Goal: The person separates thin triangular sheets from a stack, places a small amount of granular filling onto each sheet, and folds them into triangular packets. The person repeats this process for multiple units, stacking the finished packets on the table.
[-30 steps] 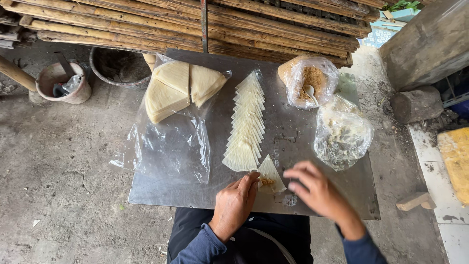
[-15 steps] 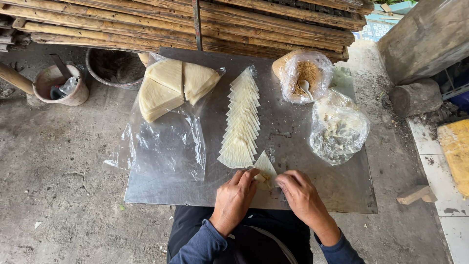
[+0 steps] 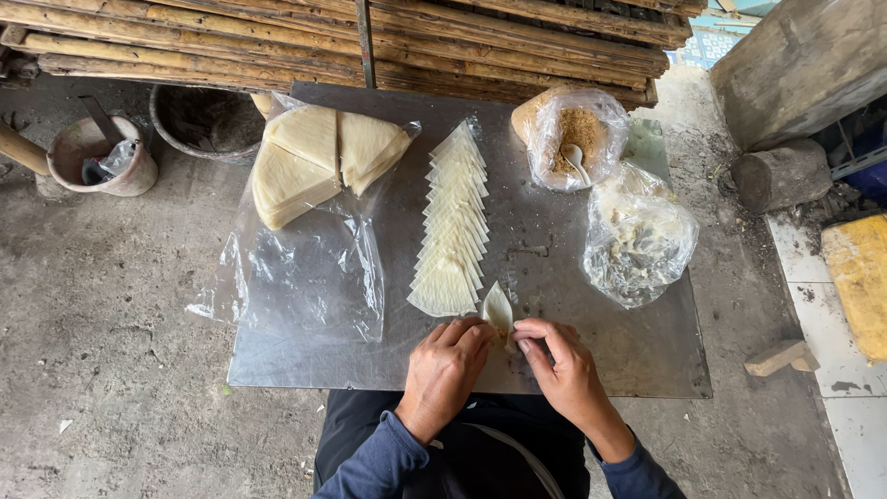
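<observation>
My left hand [image 3: 445,366] and my right hand [image 3: 557,365] meet at the near edge of a metal sheet [image 3: 554,249]. Together they pinch one pale triangular wrapper [image 3: 498,310], which stands folded between the fingertips. Just beyond it lies a long overlapping row of triangular wrappers [image 3: 452,228]. A stack of larger pale wrappers [image 3: 316,159] rests on a clear plastic bag at the far left. At the far right sits a bag of brown filling [image 3: 573,137] with a white spoon in it.
A crumpled clear bag with white bits [image 3: 637,238] lies at the right. Bamboo poles [image 3: 370,37] run across the back. A small bucket [image 3: 100,157] and a dark pot [image 3: 205,118] stand on the concrete floor at left. A log [image 3: 781,174] lies at right.
My right hand came in from the right and joined the left on the wrapper. The flat wrapper is now folded upward between both hands.
</observation>
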